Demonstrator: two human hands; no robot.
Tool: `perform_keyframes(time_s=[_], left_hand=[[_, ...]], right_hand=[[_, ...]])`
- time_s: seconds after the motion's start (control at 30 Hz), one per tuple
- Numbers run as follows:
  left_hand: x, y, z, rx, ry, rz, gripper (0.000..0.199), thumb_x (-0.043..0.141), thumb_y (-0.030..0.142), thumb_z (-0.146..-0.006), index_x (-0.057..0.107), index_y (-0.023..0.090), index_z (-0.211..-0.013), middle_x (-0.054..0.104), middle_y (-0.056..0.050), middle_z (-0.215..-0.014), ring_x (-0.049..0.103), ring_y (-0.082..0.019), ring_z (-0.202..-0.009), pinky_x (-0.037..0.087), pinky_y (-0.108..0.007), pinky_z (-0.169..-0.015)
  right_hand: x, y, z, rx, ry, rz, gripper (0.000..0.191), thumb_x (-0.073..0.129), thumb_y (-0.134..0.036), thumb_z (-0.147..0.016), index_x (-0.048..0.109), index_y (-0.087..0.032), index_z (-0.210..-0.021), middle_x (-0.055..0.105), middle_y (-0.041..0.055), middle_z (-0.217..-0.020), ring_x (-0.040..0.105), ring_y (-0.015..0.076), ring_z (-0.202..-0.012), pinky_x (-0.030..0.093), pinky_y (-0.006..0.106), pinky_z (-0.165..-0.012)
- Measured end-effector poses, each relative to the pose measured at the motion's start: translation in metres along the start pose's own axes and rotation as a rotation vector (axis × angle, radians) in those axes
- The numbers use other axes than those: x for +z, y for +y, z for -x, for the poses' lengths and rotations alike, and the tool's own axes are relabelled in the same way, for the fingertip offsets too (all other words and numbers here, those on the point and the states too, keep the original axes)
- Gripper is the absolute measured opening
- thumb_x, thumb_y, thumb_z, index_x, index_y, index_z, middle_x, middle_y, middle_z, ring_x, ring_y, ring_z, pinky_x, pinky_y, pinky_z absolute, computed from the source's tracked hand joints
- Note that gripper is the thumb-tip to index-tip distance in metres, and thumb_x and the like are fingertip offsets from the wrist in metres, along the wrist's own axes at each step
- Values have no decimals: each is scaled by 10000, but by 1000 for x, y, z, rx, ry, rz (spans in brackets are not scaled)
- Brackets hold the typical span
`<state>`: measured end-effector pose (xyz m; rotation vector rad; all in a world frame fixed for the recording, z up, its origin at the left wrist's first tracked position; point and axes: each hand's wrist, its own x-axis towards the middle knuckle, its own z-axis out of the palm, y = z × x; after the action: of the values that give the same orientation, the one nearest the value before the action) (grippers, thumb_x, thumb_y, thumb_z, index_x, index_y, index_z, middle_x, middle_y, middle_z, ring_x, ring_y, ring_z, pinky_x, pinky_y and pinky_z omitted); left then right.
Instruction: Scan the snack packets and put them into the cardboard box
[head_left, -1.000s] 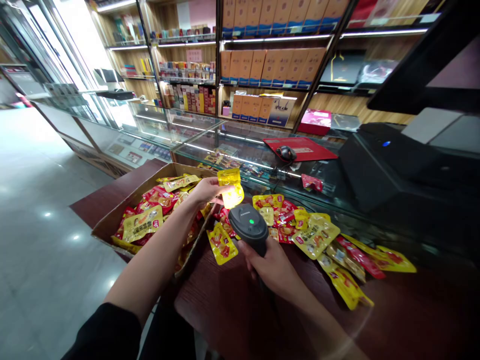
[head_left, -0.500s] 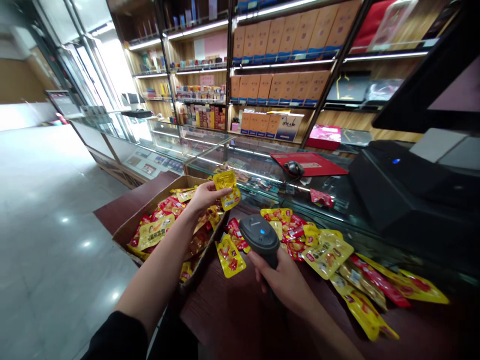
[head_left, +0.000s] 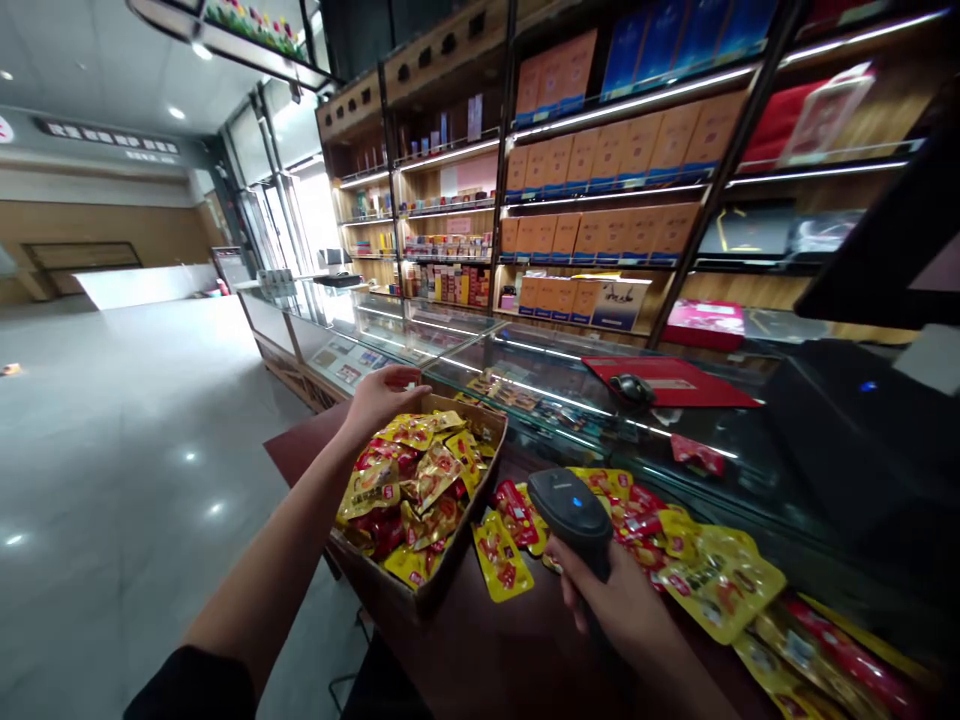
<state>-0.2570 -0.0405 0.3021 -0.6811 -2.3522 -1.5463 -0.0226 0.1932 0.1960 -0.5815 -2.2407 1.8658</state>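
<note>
While right hand (head_left: pixel 616 598) fingers clamp a scanner (head_left: pixel 570 503), left hand (head_left: pixel 382 396) nears the far edge of the box (head_left: pixel 417 598), grip unclear | Packets (head_left: pixel 439 475) look light, soft, slippery; pinch sealed edges

Saw a dark red-brown table (head_left: pixel 480 655) set alongside a glass-topped counter (head_left: pixel 525 375). Found an open cardboard box (head_left: pixel 379 580) standing directly on the wood. To the right of it, noted a yellow packet (head_left: pixel 502 565) lying flat, then an overlapping spread of red, yellow and gold packets (head_left: pixel 724 580) along the counter's side. On the glass, spotted a flat red mat (head_left: pixel 697 383) and, near it, a small red packet (head_left: pixel 697 455).
</note>
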Motion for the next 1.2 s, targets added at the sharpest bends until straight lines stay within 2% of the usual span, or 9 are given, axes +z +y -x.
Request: perform_keyframes(time_s=[0.17, 0.43, 0.53, 0.63, 0.73, 0.87, 1.0, 1.1, 1.2], left_hand=[[37, 9, 4, 27, -100, -11, 399, 785, 460, -670, 759, 202, -973, 763, -73, -965, 703, -222, -877, 539, -322, -828], [145, 14, 24, 167, -346, -100, 281, 711, 388, -765, 763, 216, -980, 766, -47, -966, 697, -199, -868, 524, -271, -775], [184, 12, 31, 198, -485, -181, 263, 675, 310, -778, 761, 221, -1010, 767, -45, -969, 694, -204, -868, 515, -278, -784], [211, 3, 39, 219, -696, -300, 264, 643, 238, -769, 766, 232, -1003, 770, -56, -953, 699, -223, -882, 510, -287, -781], [220, -8, 48, 217, -784, -443, 306, 577, 172, -781, 764, 232, -1016, 764, -80, -985, 697, -238, -932, 499, -294, -806], [212, -16, 57, 306, -920, -614, 346, 639, 226, -727, 739, 247, -1058, 749, -85, -1016, 685, -275, -965, 495, -327, -826], [207, -15, 62, 403, -1092, -722, 665, 786, 406, -577, 648, 238, -1206, 705, -109, -1101, 669, -316, -984, 488, -396, -871], [209, -12, 66, 459, -1101, -783, 738, 793, 426, -560, 609, 208, -1240, 674, -145, -1145, 656, -339, -1002, 458, -461, -917], [211, -12, 67, 466, -1021, -773, 513, 739, 360, -628, 670, 184, -1104, 713, -138, -1016, 669, -331, -950, 460, -443, -893]], right_hand=[[-10, -5, -1, -59, 23, -38, 430, 657, -616, -754, 516, -210, -755, 561, -49, -464, 485, 123, -337, 374, 245, -395], [-31, -15, -4, -80, 73, -59, 423, 665, -609, -759, 551, -202, -777, 557, -36, -456, 485, 136, -347, 388, 263, -386], [-41, -18, -7, -109, 68, -76, 416, 670, -603, -767, 561, -202, -741, 557, -21, -450, 479, 135, -346, 378, 266, -379], [-47, -21, -7, -99, 85, -102, 427, 671, -606, -768, 562, -193, -760, 556, -28, -464, 480, 122, -349, 370, 247, -373], [-50, -24, -7, -63, 103, -117, 419, 670, -589, -776, 550, -188, -771, 560, -36, -480, 479, 104, -357, 383, 232, -384], [-50, -22, -10, -16, 125, -134, 409, 687, -581, -763, 553, -195, -778, 566, -39, -488, 475, 102, -356, 386, 230, -381], [-50, -16, -11, -27, 124, -144, 400, 689, -574, -770, 559, -197, -794, 572, -41, -498, 482, 104, -362, 395, 231, -380], [-49, -13, -12, -35, 123, -150, 398, 691, -571, -776, 551, -200, -817, 572, -48, -503, 484, 103, -363, 399, 227, -378], [-49, -12, -13, -31, 109, -153, 415, 695, -583, -767, 544, -200, -814, 565, -50, -494, 478, 101, -361, 392, 223, -373]])
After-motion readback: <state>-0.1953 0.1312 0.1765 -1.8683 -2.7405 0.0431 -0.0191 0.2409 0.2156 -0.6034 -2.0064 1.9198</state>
